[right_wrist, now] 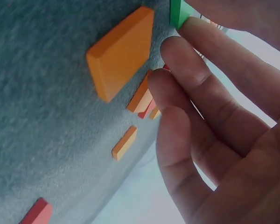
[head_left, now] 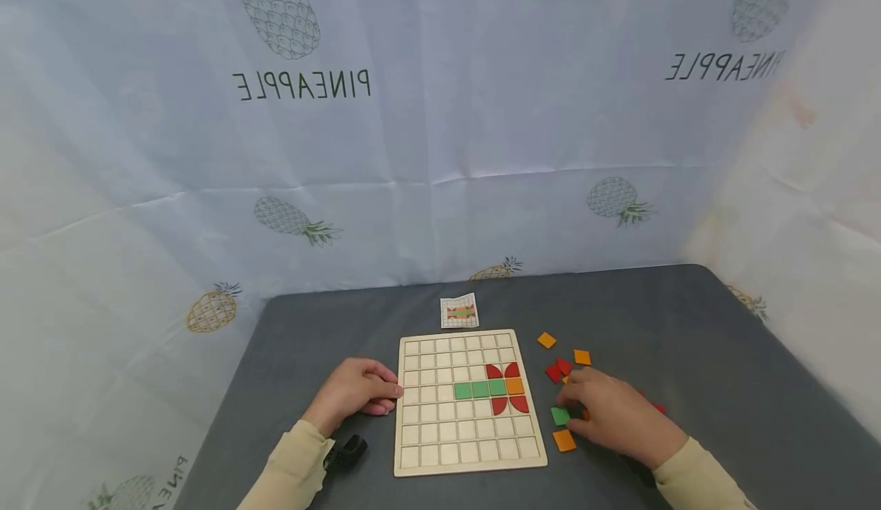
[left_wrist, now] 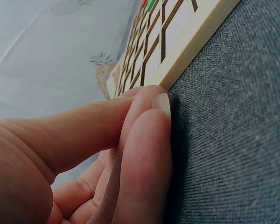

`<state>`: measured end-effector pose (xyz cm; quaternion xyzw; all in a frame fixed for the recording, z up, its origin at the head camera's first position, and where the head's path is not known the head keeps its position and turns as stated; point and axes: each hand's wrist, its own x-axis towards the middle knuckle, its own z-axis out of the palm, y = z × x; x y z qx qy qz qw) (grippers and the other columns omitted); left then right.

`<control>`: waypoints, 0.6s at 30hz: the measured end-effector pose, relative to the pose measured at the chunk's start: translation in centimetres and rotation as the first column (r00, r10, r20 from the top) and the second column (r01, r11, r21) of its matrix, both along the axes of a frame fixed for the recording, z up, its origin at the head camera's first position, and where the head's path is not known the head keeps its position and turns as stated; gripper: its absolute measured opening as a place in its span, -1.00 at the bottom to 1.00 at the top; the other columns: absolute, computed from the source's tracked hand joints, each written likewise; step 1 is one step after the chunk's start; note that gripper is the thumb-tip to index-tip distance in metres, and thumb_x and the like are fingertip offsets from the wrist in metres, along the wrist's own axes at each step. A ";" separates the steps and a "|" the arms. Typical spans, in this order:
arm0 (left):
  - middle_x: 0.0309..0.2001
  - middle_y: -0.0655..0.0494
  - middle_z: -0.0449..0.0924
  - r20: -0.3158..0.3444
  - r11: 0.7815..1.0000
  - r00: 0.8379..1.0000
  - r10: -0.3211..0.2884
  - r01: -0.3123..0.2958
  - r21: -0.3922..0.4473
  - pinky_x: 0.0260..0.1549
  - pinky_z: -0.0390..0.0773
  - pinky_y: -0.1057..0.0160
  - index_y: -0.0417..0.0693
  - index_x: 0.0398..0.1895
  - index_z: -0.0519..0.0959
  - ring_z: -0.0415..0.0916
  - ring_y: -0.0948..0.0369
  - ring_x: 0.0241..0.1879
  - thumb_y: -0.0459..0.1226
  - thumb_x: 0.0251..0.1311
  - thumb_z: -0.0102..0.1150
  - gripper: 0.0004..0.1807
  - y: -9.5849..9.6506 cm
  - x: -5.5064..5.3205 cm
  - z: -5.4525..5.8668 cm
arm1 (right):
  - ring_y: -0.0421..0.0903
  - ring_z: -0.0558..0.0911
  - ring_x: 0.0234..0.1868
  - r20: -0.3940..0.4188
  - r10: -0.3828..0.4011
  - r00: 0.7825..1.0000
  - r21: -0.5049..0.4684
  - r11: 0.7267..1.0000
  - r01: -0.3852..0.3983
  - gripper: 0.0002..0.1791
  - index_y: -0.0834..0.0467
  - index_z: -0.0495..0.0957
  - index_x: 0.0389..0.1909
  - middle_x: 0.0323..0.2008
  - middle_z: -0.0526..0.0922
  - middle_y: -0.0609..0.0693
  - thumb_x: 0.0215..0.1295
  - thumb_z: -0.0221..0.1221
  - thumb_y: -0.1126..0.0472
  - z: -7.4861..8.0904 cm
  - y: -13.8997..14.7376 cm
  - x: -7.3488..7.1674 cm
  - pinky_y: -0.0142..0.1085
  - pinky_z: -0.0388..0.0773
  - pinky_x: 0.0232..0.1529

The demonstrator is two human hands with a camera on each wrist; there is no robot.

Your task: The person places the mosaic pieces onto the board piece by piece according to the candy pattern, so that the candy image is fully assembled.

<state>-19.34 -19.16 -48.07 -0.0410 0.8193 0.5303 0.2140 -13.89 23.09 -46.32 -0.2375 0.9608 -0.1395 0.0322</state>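
A pale wooden grid board (head_left: 420,433) lies on the dark table. In it sit a row of green squares (head_left: 479,389), an orange square (head_left: 514,386) at the row's right end, and several red quarter-round pieces (head_left: 500,405) above and below. My left hand (head_left: 358,388) is at the board's left edge, thumb and fingertip pinching the rim (left_wrist: 161,84). Right of the board, my right hand (head_left: 616,414) pinches a green square tile (head_left: 560,416) low over the cloth. In the right wrist view that tile (right_wrist: 179,13) shows only partly; the other fingers curve loosely.
Loose orange tiles (head_left: 564,440) and red pieces (head_left: 554,373) lie around my right hand, some partly beneath it. A printed pattern card (head_left: 459,312) lies behind the board. A pineapple-print curtain (head_left: 427,135) hangs behind the table (head_left: 661,319).
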 end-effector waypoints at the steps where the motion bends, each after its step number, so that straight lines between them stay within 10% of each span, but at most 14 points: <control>1: -0.35 0.03 0.80 -0.004 1.000 1.000 -0.002 0.002 0.003 -0.38 0.79 0.20 -0.19 -0.10 0.67 0.75 0.21 -0.42 -0.17 0.07 0.55 -0.61 0.0 0.0 0.0 | -0.36 0.49 -0.26 -0.008 0.001 1.000 -0.001 1.000 -0.001 -0.76 -0.18 0.75 -0.28 -0.30 0.54 -0.35 0.03 0.55 0.08 0.0 0.0 0.0 -0.39 0.58 -0.33; 18: -0.35 0.03 0.81 -0.027 1.000 1.000 -0.014 0.015 0.028 -0.38 0.79 0.18 -0.21 -0.10 0.67 0.75 0.21 -0.42 -0.19 0.08 0.55 -0.62 0.0 0.3 -0.1 | -0.29 0.51 -0.31 -0.021 0.064 0.998 -0.104 0.992 -0.066 -0.84 -0.08 0.76 -0.24 -0.29 0.60 -0.22 0.16 0.49 0.08 1.0 -5.9 -3.6 -0.46 0.51 -0.37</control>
